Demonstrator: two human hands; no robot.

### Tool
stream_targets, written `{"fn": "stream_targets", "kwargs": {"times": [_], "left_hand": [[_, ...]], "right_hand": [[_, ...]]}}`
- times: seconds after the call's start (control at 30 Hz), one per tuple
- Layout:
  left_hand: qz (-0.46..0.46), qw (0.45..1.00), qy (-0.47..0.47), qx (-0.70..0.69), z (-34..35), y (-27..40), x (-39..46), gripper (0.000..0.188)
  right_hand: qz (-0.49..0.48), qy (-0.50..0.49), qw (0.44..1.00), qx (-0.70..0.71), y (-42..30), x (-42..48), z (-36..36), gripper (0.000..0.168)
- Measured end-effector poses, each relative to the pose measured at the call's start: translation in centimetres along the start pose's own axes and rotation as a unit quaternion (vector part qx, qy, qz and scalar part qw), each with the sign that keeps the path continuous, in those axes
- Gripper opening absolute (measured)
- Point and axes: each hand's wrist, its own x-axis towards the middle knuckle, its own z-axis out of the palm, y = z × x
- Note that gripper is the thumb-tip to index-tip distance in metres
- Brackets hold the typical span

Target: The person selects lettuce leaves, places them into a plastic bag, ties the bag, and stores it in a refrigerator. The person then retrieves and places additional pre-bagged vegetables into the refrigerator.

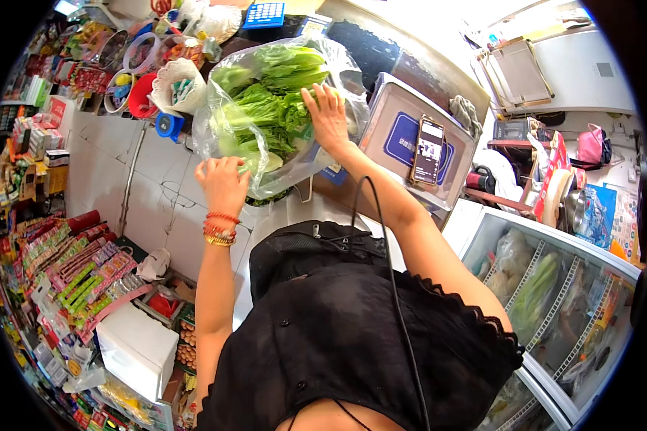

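A clear plastic bag [296, 180] lies wide open on the counter before me, with several heads of leafy green lettuce [253, 110] in it. My left hand [224, 180] is at the bag's near left edge, its fingers curled by the plastic; whether they pinch the film is unclear. My right hand [328, 116] rests with spread fingers on the right side of the leaves, at the bag's right part. Red bead and gold-coloured bracelets [219, 229] circle my left wrist. Below the bag, part of some dark greens shows, mostly hidden.
Right of the bag, a metal tray [377, 116] holds a smartphone [428, 151]. A grey cloth [465, 114] lies at its corner. A white scalloped container [178, 86], a red cup [143, 97] and a blue calculator [264, 15] stand around the bag. A glass-door refrigerator [550, 301] is at right.
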Motion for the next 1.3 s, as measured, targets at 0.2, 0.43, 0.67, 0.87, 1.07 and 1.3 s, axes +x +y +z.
{"fn": "stream_targets", "kwargs": {"times": [0.2, 0.43, 0.67, 0.87, 1.07, 1.3], "left_hand": [[-0.006, 0.997, 0.026, -0.078, -2.2, 1.3, -1.9, 0.027], [-0.072, 0.977, 0.098, -0.173, -3.4, -2.6, -7.8, 0.033], [-0.166, 0.950, 0.102, -0.242, -2.1, -11.4, -18.4, 0.033], [-0.230, 0.953, 0.074, -0.184, -1.7, -19.5, -30.3, 0.035], [-0.328, 0.919, 0.100, -0.194, -2.3, -23.9, -40.7, 0.034], [-0.374, 0.886, 0.128, -0.241, -1.7, -24.5, -46.0, 0.030]], "right_hand": [[0.024, -0.134, 0.990, 0.041, -0.1, -2.2, 2.9, 0.075], [0.086, -0.076, 0.981, 0.158, -1.9, -3.8, -2.9, 0.066], [0.093, 0.066, 0.963, 0.244, -7.9, -8.2, -7.9, 0.048], [0.104, 0.054, 0.951, 0.286, -17.2, -13.9, -7.5, 0.034], [0.072, -0.131, 0.923, 0.356, -24.1, -18.1, -2.6, 0.021], [0.023, -0.347, 0.871, 0.348, -26.8, -19.9, 0.6, 0.022]]}}
